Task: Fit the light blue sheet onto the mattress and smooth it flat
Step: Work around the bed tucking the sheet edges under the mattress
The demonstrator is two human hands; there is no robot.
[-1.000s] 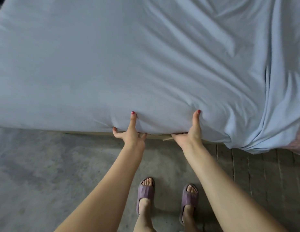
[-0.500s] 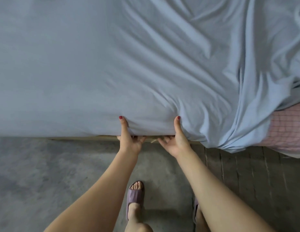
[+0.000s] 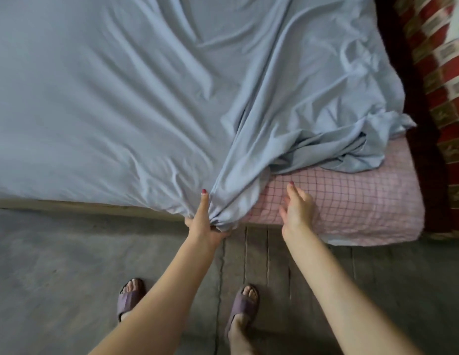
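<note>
- A light blue sheet covers most of a mattress, seen from above by a person standing at its near edge.
- The left hand, just below the middle of the view, grips a gathered bunch of the sheet at the mattress's lower edge; the thumb points up toward twelve o'clock over the cloth, the fingers curl beneath it.
- From that grip, folds fan out toward ten, twelve and one o'clock; the cloth toward nine o'clock lies smoother.
- Toward two o'clock of the grip the sheet lies rumpled in a heap, leaving the mattress corner bare, with a pink checked cover showing.
- The right hand, at three o'clock of the left, has its fingers spread and relaxed over the pink checked side, holding nothing; whether it touches the cover cannot be told.
- Two feet in purple slippers stand on a grey floor at six o'clock.
- A red patterned cloth lies along the far right edge.
</note>
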